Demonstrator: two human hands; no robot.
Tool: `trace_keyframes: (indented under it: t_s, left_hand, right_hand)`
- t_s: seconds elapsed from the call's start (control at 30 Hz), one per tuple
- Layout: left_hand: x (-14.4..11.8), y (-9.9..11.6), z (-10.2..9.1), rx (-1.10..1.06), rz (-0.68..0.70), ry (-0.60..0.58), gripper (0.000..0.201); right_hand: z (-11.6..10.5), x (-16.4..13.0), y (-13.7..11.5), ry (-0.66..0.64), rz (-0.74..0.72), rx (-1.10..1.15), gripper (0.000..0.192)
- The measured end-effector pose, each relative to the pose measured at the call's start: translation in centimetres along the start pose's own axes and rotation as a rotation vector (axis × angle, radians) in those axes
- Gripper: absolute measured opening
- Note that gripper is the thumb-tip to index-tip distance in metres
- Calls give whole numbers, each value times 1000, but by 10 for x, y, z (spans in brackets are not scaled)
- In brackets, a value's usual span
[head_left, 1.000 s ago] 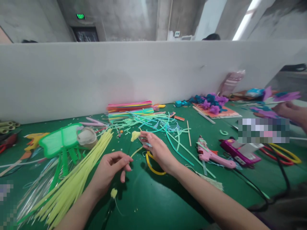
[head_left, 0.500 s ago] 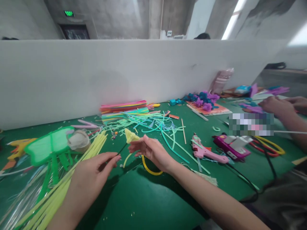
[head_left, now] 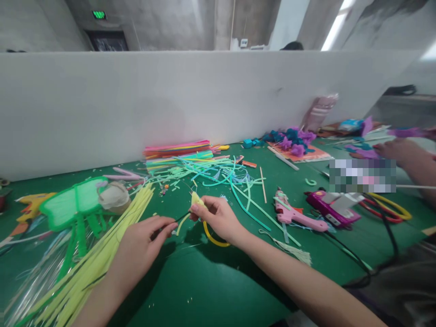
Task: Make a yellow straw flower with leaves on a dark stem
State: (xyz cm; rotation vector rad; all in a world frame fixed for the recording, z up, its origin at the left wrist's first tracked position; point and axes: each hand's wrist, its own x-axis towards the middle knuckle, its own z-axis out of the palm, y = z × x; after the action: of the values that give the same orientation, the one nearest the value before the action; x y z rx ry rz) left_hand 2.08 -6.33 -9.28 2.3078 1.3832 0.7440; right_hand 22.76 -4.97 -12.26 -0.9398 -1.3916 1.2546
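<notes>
My left hand [head_left: 150, 238] pinches a thin dark stem [head_left: 182, 217] between thumb and fingertips. On the stem's far end sits a small yellow fuzzy cone-like piece [head_left: 195, 198], and my right hand [head_left: 218, 215] is closed on it with thumb and fingers. Part of the yellow piece is hidden by those fingers. Just below my right hand a yellow ring [head_left: 215, 242] lies on the table. A short yellow-green strip [head_left: 183, 225] rests beside the stem, and long yellow fuzzy sticks [head_left: 132, 213] run past my left hand.
On the green table [head_left: 204, 286] lie a green mesh form [head_left: 64, 209], a yellow glue gun [head_left: 32, 208], pink glue gun [head_left: 296, 217], purple power strip [head_left: 332, 213] and scattered teal strips [head_left: 245, 206]. A white partition [head_left: 204, 100] stands behind. Another person's hand [head_left: 398, 152] works at right.
My right hand has gone from loosely cupped beside the yellow piece to pinching it. The piece has shifted slightly right. My left hand keeps hold of the stem.
</notes>
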Motion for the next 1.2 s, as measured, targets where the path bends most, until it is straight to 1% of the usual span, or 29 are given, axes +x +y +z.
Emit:
trace_keyframes:
  t_s: [0.07, 0.2, 0.27, 0.33, 0.57, 0.77, 0.87, 0.93, 1.03, 1.2]
  left_hand:
    - [0, 0, 1, 2, -9, 5, 25]
    - [1, 0, 0, 10, -60, 23, 28]
    - [1, 0, 0, 16, -74, 31, 30]
    - [1, 0, 0, 32, -82, 46, 30]
    - [1, -5, 4, 125, -104, 138, 29]
    - [0, -5, 4, 112, -93, 147, 27]
    - [-1, -4, 4, 71, -112, 153, 25]
    - [-2, -3, 4, 39, -124, 140, 24]
    - [-3, -2, 6, 9, -129, 120, 25]
    - [-2, 1, 9, 14, -115, 102, 25]
  right_hand:
    - [0, 1, 1, -17, 33, 38, 40]
    - [0, 4, 4, -88, 116, 232, 58]
    - [-1, 5, 5, -75, 148, 297, 64]
    - [-1, 6, 5, -48, 165, 305, 64]
    - [1, 6, 5, 58, 187, 271, 59]
    - [2, 5, 3, 49, 159, 228, 50]
    - [1, 5, 4, 73, 129, 204, 42]
    - [0, 5, 6, 65, 123, 174, 37]
    - [-1, 6, 9, 36, 158, 176, 31]
    - [1, 5, 12, 32, 188, 257, 29]
